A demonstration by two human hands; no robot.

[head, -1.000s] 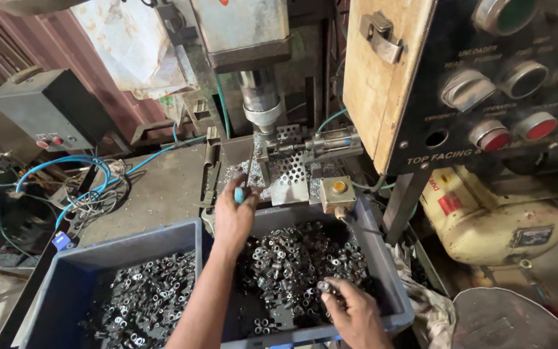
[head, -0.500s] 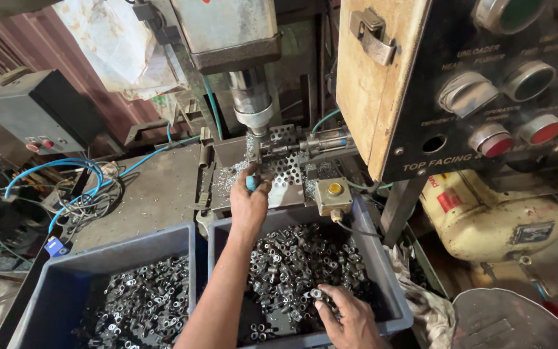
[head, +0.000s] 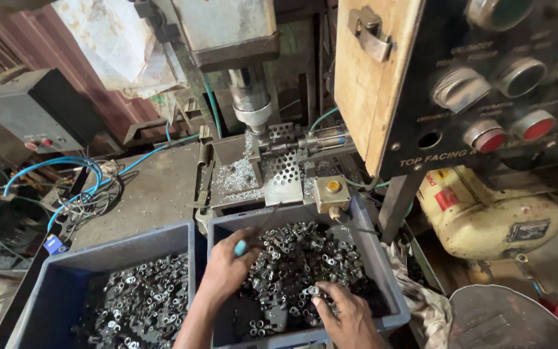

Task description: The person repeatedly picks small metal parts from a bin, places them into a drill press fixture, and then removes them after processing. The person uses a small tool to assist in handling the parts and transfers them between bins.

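Two blue bins are seen below the drill press (head: 250,97), both well filled with small metal parts. In the right bin (head: 382,258), a blue-handled tool (head: 241,247) is gripped by the left hand (head: 227,271), while one part (head: 313,291) is pinched by the right hand (head: 350,317). The perforated fixture (head: 283,169) appears unloaded; many parts remain.

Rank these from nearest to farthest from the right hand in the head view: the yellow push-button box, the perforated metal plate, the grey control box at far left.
From the right hand, in the right bin:
1. Yellow push-button box, at the bin's back rim, just above.
2. Perforated metal plate, behind it, under the spindle.
3. Grey control box, far upper left.
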